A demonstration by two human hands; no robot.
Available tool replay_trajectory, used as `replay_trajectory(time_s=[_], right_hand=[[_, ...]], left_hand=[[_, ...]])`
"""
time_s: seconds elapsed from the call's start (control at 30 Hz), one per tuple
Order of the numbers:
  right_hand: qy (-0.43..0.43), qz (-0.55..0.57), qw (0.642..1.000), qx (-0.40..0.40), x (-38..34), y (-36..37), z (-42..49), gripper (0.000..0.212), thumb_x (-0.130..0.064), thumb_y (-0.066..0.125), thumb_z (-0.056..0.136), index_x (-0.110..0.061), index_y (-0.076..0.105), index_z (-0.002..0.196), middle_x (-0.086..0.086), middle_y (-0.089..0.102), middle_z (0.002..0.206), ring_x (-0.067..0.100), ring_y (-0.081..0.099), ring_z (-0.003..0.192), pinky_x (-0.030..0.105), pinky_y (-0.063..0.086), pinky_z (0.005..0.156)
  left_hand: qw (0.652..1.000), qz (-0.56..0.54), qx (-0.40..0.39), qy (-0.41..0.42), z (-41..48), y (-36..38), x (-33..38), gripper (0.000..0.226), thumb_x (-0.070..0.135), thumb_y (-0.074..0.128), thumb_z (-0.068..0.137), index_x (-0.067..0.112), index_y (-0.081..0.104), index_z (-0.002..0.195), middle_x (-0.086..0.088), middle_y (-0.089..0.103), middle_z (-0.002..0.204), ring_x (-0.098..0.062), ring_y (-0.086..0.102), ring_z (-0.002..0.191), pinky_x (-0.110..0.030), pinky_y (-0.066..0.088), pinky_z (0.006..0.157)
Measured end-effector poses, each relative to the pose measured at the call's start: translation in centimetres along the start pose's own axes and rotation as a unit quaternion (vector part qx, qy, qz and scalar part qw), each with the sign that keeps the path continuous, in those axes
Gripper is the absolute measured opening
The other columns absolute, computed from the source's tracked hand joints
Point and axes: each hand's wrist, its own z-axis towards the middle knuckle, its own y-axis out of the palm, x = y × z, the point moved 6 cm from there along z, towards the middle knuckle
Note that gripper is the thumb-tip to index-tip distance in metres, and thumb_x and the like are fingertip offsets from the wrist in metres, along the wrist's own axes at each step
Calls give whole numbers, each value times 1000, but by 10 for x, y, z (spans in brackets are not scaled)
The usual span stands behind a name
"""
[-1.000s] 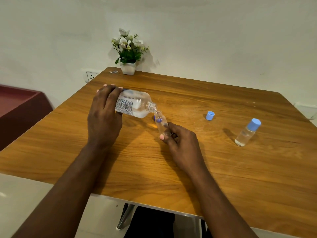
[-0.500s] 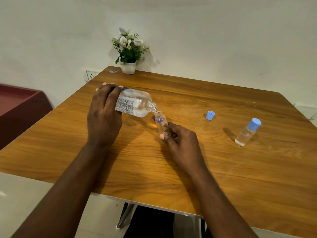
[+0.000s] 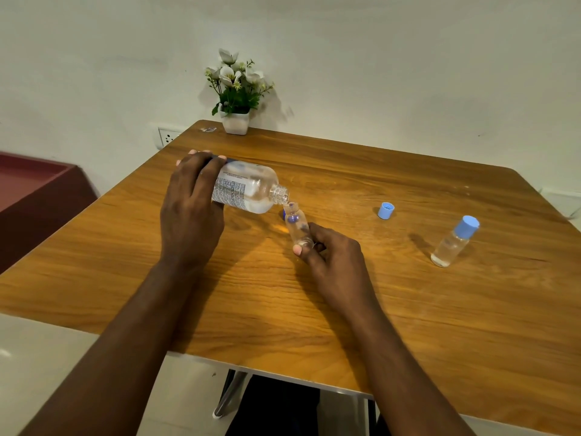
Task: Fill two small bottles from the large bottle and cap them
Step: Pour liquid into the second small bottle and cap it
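— So, what's being poured?
— Clear liquid: the left hand [image 3: 191,212] grips the large bottle [image 3: 248,191] tipped sideways, its neck at the open small bottle [image 3: 298,226] pinched by the right hand [image 3: 334,256] over the table [image 3: 408,309].
— Any writing?
— Small print on the label, unreadable.
— Counts?
— Two small bottles; the capped bottle [image 3: 454,242] stands right, one loose cap [image 3: 386,210] nearby.

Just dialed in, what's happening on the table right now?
The left hand tips the large bottle on its side, mouth against the open small bottle, which the right hand holds tilted. A loose blue cap lies on the table. The other small bottle stands capped with liquid inside.
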Motion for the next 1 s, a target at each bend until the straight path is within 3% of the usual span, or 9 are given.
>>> replay_trajectory(time_s=[0.3,1.0], right_hand=[[9,1,1000,8,0,-1,0,27,-21,66,88,-19,69,114,-4,74,92,12,65,81,41,52,73],[0,-2,1000,7,0,0,0,25,-23,64,88,-20,69,112,-4,73,89,13,64,80,42,52,72]], left_hand=[[1000,4,3,-2,0,0,0,50,-15,59,79,-2,54,128,-23,54,130,-37,45,129,-54,40,103],[1000,1,9,4,0,0,-1,50,-14,59,80,-1,54,128,-22,53,130,-36,44,130,-55,42,102]])
